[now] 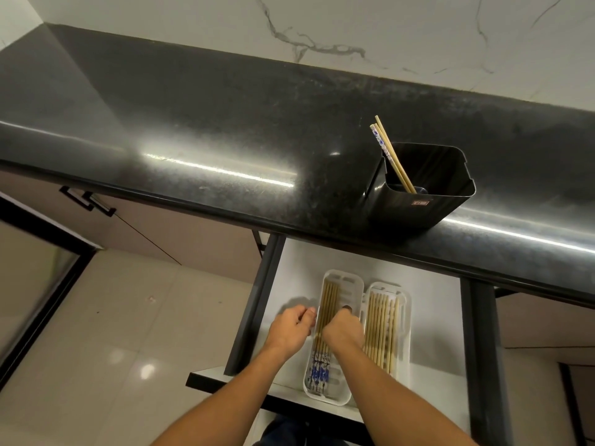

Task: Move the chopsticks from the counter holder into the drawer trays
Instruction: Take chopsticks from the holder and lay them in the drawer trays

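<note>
Right grip (pixel 343 328) curled over the left tray (pixel 341 399) chopsticks (pixel 328 304), left grip (pixel 291 328) curled at its rim, neither hold tellable; a careless nudge may skew the row.

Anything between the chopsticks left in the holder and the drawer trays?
Nothing visible: the holder and drawer are open, the left tray and right tray uncovered. Only the right hand is over the left tray.

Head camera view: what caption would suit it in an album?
Left hand beside, right hand over the left drawer tray of chopsticks; a few more wait in the black holder.
</note>
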